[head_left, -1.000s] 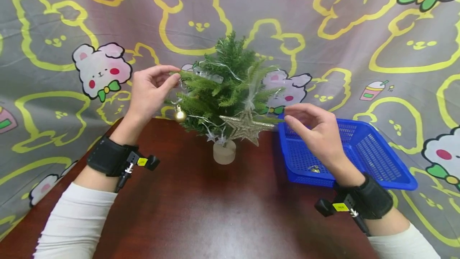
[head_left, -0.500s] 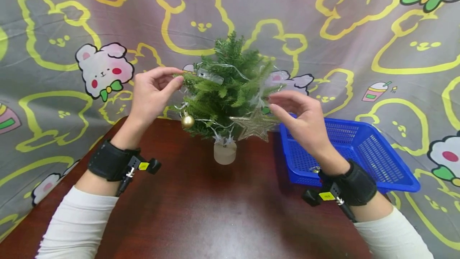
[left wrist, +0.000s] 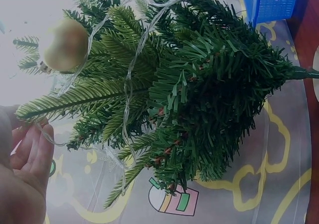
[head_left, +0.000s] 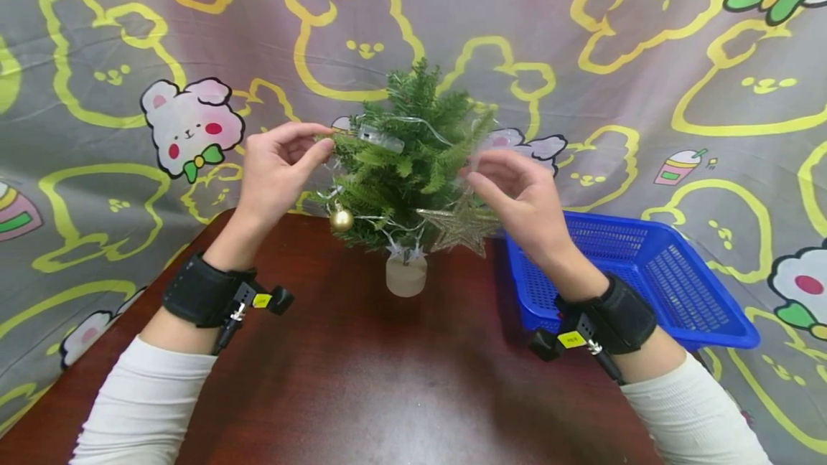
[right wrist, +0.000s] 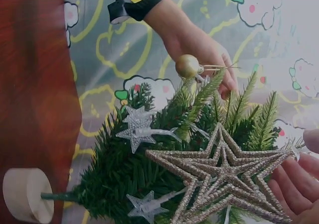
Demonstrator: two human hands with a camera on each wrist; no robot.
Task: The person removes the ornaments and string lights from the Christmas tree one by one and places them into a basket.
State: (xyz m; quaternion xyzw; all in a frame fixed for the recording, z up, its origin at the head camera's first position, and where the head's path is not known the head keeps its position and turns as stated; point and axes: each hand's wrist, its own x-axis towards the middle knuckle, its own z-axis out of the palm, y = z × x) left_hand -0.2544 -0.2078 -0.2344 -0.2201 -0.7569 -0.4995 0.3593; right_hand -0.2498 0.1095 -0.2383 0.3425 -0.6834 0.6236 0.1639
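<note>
A small green artificial Christmas tree [head_left: 413, 156] stands on a pale round wooden base [head_left: 405, 277]. At its left side, my left hand [head_left: 278, 167] pinches a branch tip. Below that hand hangs a gold ball ornament [head_left: 341, 219], its thin gold loop reaching up towards the fingers. My right hand [head_left: 520, 196] is at the tree's right side, beside the upper point of a glittery gold star ornament [right wrist: 224, 171]. Its thumb and relaxed fingers lie either side of the star's tip and white ribbon; a firm grip is not visible.
A blue plastic basket [head_left: 672, 271] stands right of the tree on the dark brown table [head_left: 362, 364]. Clear string lights with star-shaped lamps [right wrist: 137, 129] wind through the branches, with a clear battery box [head_left: 380, 138]. A patterned cloth [head_left: 213, 41] hangs behind.
My right hand has moved left, from beside the basket to the star's top. The star and gold ball have shifted slightly right in the head view. My left hand has stayed nearly still.
</note>
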